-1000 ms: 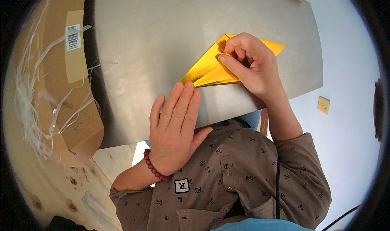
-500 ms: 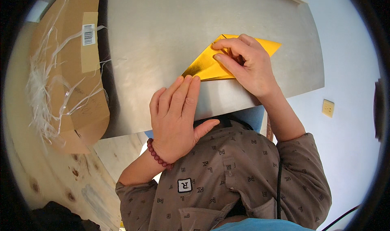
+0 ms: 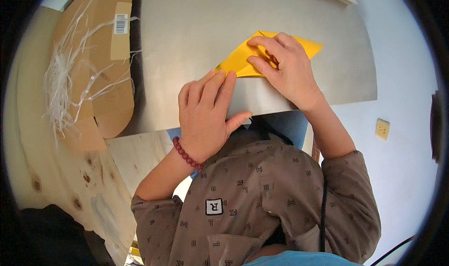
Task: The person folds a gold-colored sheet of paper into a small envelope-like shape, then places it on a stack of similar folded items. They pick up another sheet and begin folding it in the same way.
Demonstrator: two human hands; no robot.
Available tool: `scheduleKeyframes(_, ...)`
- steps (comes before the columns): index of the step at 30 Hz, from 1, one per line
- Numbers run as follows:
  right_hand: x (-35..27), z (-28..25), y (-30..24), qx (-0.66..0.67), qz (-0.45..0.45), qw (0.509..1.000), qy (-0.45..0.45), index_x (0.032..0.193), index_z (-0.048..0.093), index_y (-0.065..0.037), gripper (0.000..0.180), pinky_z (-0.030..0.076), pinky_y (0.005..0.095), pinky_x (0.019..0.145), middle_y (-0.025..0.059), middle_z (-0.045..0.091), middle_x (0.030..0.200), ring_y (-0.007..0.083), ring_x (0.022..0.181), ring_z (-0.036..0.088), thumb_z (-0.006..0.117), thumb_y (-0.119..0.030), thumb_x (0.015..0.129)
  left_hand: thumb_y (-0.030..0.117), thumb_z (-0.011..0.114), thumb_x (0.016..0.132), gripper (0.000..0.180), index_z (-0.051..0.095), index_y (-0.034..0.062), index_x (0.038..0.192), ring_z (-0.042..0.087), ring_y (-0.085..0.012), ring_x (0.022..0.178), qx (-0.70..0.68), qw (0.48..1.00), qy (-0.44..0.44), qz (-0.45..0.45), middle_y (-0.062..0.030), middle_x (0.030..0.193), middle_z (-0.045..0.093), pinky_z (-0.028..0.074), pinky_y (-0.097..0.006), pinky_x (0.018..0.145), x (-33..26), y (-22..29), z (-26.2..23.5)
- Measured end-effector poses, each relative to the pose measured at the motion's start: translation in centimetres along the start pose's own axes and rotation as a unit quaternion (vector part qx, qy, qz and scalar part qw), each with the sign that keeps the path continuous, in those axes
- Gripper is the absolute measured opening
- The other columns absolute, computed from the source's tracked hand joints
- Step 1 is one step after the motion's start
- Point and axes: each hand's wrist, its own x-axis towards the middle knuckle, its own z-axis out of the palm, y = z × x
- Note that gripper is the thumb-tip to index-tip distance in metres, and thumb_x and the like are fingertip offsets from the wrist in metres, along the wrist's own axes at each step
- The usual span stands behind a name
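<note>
A folded yellow sheet of paper (image 3: 243,60) lies on a grey metal table (image 3: 196,27), its long edge pointing left and right. My right hand (image 3: 285,69) lies on top of it, fingertips pressing down on the folded layers. Flat on the table lies my left hand (image 3: 206,116), fingers together, with the fingertips touching the paper's lower left tip. A red bead bracelet circles the left wrist. Much of the paper is hidden under the right hand.
A brown cardboard box (image 3: 98,65) with white plastic strapping (image 3: 61,83) stands left of the table. A pale wooden surface (image 3: 65,172) runs along the lower left. A small yellow square (image 3: 382,129) lies on the pale floor to the right.
My left hand has slid up, and its fingertips now touch the paper's lower left tip. My right hand stays pressed on the yellow paper.
</note>
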Motion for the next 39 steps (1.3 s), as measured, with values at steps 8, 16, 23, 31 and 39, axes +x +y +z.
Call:
scheduleKeyframes(8,-0.3,0.4,-0.6,-0.077,-0.026,0.996,0.022,0.116,0.069,-0.013,0.053,0.051,0.0456,0.087,0.0131,0.064,0.099,0.0353,0.096,0.064,0.085,-0.046,0.078,0.055,0.068,0.090,0.071,0.058,0.0111,0.146,0.052,-0.0303,0.125,0.017,1.000,0.018,0.003,-0.0095,0.139,0.056,0.036,-0.046,0.108,0.0,0.2,0.4)
scheduleKeyframes(16,-1.0,-0.6,0.6,-0.077,-0.040,0.996,-0.027,0.131,0.065,-0.012,0.065,0.050,0.0446,0.090,0.0144,0.061,0.106,0.0343,0.100,0.061,0.084,-0.047,0.079,0.053,0.070,0.089,0.070,0.058,0.0116,0.145,0.052,-0.0303,0.126,0.025,0.999,0.026,-0.001,-0.0091,0.139,0.057,0.036,-0.047,0.109,-0.1,0.1,0.6)
scheduleKeyframes(23,-1.8,-1.7,2.2,0.041,-0.017,0.997,-0.057,0.152,0.051,-0.013,0.079,0.049,0.0398,0.098,0.0155,0.056,0.119,0.0336,0.110,0.059,0.084,-0.032,0.082,0.051,0.073,0.088,0.070,0.059,0.0119,0.144,0.052,-0.0295,0.126,0.019,0.999,0.031,-0.004,-0.0082,0.139,0.057,0.036,-0.046,0.110,0.1,0.3,0.5)
scheduleKeyframes(31,-2.6,-4.3,4.2,0.103,0.005,0.985,-0.140,0.155,0.048,-0.015,0.075,0.045,0.0368,0.111,0.0160,0.042,0.145,0.0315,0.129,0.051,0.079,-0.017,0.087,0.050,0.073,0.089,0.067,0.060,0.0122,0.142,0.053,-0.0291,0.125,0.024,0.999,0.038,-0.008,-0.0081,0.138,0.058,0.037,-0.046,0.109,-0.1,0.1,0.5)
scheduleKeyframes(39,-4.2,-4.5,4.9,0.016,-0.108,0.992,-0.067,0.133,0.062,0.000,0.051,0.041,0.0443,0.115,0.0181,0.050,0.146,0.0374,0.135,0.048,0.075,-0.021,0.088,0.048,0.074,0.087,0.067,0.061,0.0091,0.139,0.052,-0.0284,0.122,0.024,0.999,0.039,0.016,-0.0090,0.133,0.057,0.038,-0.044,0.107,0.0,0.5,0.3)
